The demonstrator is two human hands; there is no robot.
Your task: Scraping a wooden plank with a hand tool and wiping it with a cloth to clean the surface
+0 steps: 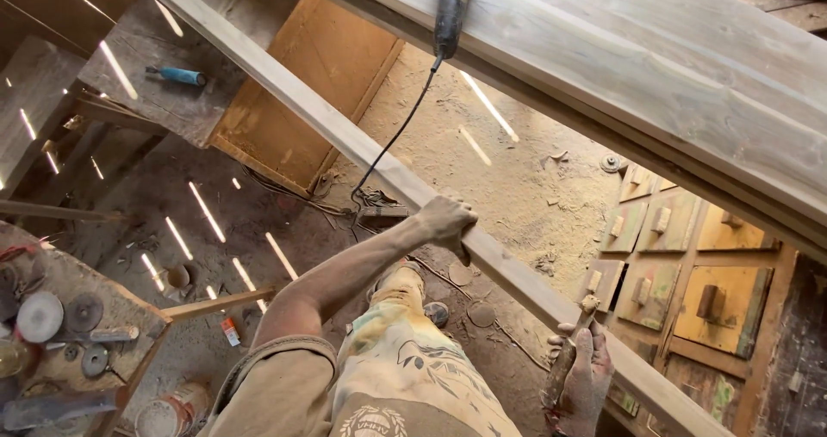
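A long narrow wooden strip (327, 114) runs diagonally from the top left to the bottom right. My left hand (445, 221) grips its edge near the middle, arm stretched out from the lower left. My right hand (587, 375) is lower down beside the same strip. It is closed around a short brown stick-like tool (568, 355) whose tip touches the strip's near edge. Below the hands I see my printed shirt and a foot on the dusty floor.
A wide plank (655, 67) crosses the top right, with a black power tool (451, 11) and its cord hanging over it. An orange-brown cabinet (306, 92) lies on the sawdust floor. A bench with grinding discs (60, 316) stands left, and a panelled door (689, 282) lies right.
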